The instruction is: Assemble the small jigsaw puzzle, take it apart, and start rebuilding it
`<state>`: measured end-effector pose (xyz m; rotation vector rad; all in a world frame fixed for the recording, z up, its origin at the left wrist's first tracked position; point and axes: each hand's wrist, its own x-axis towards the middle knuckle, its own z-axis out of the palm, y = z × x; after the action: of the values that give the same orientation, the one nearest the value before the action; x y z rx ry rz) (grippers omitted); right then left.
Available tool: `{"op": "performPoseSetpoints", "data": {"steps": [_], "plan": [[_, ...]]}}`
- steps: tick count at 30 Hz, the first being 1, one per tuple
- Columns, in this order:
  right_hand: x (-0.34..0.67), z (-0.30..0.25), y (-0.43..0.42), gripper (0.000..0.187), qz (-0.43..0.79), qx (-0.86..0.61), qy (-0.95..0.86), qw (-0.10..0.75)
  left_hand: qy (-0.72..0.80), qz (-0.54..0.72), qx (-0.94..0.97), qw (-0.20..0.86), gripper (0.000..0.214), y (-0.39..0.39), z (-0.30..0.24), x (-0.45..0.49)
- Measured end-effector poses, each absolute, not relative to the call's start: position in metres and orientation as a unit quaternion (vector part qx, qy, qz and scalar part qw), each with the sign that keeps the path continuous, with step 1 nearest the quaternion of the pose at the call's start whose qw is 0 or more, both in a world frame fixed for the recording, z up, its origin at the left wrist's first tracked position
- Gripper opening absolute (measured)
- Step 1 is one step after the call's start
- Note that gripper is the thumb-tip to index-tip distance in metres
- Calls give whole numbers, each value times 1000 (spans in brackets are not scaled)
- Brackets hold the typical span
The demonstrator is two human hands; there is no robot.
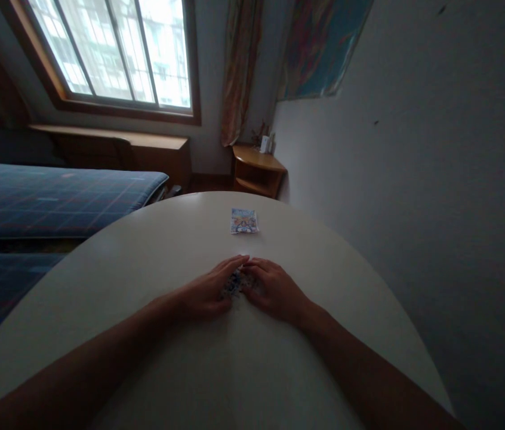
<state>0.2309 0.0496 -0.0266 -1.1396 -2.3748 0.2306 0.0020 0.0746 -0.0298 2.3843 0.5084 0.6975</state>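
A small heap of blue, white and grey bits (234, 283) lies on the white round table (176, 239); they look like tiny puzzle pieces, but are too small to tell for sure. My left hand (212, 288) curves around the heap from the left, fingers stretched out. From the right, my right hand (274, 288) cups it with fingers slightly bent and the thumb near the bits. The fingertips of both hands meet or nearly meet at the far side of the heap, hiding part of it. Beyond them lies a small square colourful picture card (244, 221).
A bed with a blue plaid mattress (55, 197) stands left of the table. The wall (413, 179) runs close along the right. Behind are a wooden corner shelf (259, 159) with small items on it, a long wooden desk (154, 140) and a barred window (118, 54).
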Motion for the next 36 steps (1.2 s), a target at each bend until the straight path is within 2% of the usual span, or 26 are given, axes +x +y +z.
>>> {"op": "performPoseSetpoints", "data": {"steps": [4, 6, 8, 10, 13, 16, 19, 24, 28, 32, 36], "plan": [[232, -27, 51, 36, 80, -430, -860, 264, 203, 292, 893, 276, 80, 70, -28, 7], [233, -26, 50, 41, 83, -425, -861, 265, 248, 291, 891, 244, 77, 69, -29, 7], [232, -24, 47, 55, 88, -413, -872, 248, 325, 272, 884, 196, 71, 68, -33, 9], [228, -22, 41, 78, 92, -407, -883, 213, 403, 252, 863, 171, 61, 67, -39, 12], [215, -21, 31, 108, 103, -421, -886, 165, 436, 251, 836, 219, 57, 68, -43, 20], [199, -23, 25, 117, 117, -436, -880, 152, 441, 288, 792, 308, 59, 73, -41, 29], [187, -27, 25, 114, 118, -460, -865, 160, 406, 341, 750, 396, 58, 79, -40, 35], [185, -28, 29, 84, 111, -490, -844, 186, 374, 427, 710, 417, 51, 86, -35, 28], [195, -27, 32, 68, 99, -497, -839, 197, 321, 321, 836, 309, 50, 83, -23, -1], [208, -28, 38, 67, 94, -506, -834, 201, 282, 185, 928, 154, 71, 79, -23, -22], [219, -28, 44, 62, 88, -494, -842, 198, 327, 115, 934, 83, 76, 76, -29, -10]]}}
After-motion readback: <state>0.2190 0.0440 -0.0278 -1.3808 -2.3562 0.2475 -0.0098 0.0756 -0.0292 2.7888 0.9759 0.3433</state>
